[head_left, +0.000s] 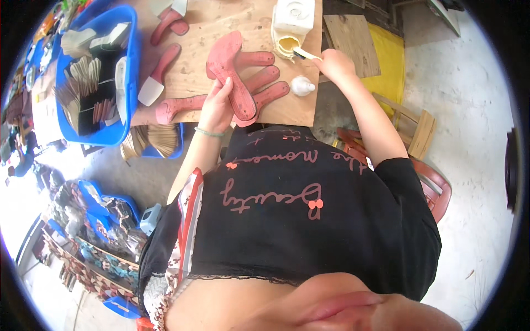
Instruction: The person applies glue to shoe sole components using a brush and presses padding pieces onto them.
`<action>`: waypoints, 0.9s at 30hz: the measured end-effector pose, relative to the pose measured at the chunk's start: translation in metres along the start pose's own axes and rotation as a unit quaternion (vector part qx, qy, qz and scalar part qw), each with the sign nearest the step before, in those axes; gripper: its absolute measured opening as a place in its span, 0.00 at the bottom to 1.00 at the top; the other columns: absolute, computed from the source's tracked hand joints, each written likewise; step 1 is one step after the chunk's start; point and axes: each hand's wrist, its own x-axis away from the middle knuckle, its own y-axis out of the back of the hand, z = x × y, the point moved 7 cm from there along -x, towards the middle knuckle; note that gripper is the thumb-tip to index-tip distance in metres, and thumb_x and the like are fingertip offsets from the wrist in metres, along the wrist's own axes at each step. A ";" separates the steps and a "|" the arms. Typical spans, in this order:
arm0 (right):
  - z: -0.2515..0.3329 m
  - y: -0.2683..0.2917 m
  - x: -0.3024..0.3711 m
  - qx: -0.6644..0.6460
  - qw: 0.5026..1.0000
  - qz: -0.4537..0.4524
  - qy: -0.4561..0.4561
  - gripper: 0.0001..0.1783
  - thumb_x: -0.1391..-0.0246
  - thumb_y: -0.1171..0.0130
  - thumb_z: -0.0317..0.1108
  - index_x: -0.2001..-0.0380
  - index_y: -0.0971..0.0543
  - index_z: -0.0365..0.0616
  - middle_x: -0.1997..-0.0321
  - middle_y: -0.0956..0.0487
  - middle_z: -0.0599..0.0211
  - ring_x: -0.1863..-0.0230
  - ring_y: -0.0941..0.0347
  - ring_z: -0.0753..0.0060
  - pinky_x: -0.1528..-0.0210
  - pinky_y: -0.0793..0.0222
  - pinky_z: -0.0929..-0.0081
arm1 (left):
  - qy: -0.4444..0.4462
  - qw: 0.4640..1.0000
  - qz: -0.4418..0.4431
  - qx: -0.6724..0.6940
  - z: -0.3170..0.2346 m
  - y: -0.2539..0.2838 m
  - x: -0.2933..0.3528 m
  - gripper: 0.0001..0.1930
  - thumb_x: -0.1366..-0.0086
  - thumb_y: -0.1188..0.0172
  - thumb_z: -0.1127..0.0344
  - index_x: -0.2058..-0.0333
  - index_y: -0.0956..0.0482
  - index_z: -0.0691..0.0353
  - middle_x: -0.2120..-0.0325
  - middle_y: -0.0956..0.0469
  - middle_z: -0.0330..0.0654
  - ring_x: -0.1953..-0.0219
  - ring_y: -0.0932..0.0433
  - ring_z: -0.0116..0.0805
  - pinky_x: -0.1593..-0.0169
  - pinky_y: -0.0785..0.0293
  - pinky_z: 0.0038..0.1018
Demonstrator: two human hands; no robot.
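Observation:
My left hand (217, 102) is closed on the edge of a red insole (236, 83), thumb on top, held just over the table's front part. Its rim shows a dark stitch-like line. Several more red insoles (264, 78) lie fanned beneath and beside it, partly covered. At the right, my right hand (335, 65) grips the pale handle of a brush (309, 55). The brush's far end is in the cut opening of a white plastic jug (294, 19), which has yellowish glue-like stuff in it. The bristles cannot be made out.
A small white bottle (302, 86) stands near the right edge of the wooden table (207, 14). Other red pieces with white ends (152, 91) lie left. A blue basket (132, 71) of stacked pieces stands beyond them. A red chair (436, 187) is behind my right arm.

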 end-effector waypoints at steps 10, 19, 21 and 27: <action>-0.014 -0.011 0.001 -0.020 1.000 0.006 -0.018 0.21 0.44 0.47 0.51 0.67 0.18 0.44 0.65 0.18 0.56 0.61 0.21 0.54 0.61 0.26 0.59 | -0.133 0.980 -0.007 -0.145 -0.012 -0.007 -0.003 0.21 0.28 0.52 0.67 0.39 0.38 0.64 0.45 0.30 0.38 0.45 0.31 0.28 0.41 0.35 0.28; -0.031 -0.010 0.010 -0.040 0.998 -0.018 -0.038 0.23 0.43 0.49 0.53 0.71 0.19 0.43 0.68 0.18 0.58 0.65 0.22 0.51 0.62 0.28 0.58 | -0.189 0.958 -0.018 -0.214 -0.013 -0.012 0.002 0.17 0.29 0.51 0.66 0.45 0.34 0.66 0.50 0.28 0.40 0.48 0.32 0.26 0.43 0.37 0.24; -0.032 0.006 0.020 -0.096 0.994 -0.035 -0.021 0.23 0.43 0.48 0.52 0.72 0.20 0.41 0.71 0.19 0.59 0.68 0.23 0.54 0.64 0.30 0.61 | -0.196 0.954 -0.020 -0.225 -0.012 -0.012 0.004 0.18 0.29 0.51 0.66 0.44 0.34 0.67 0.49 0.28 0.40 0.47 0.33 0.26 0.42 0.38 0.24; 0.001 0.055 0.070 -0.319 0.930 -0.134 0.124 0.18 0.42 0.42 0.46 0.69 0.19 0.39 0.80 0.26 0.68 0.77 0.34 0.76 0.72 0.39 0.75 | -0.197 0.951 -0.016 -0.239 -0.011 -0.022 0.005 0.18 0.28 0.52 0.68 0.43 0.35 0.67 0.50 0.27 0.39 0.50 0.30 0.23 0.44 0.36 0.23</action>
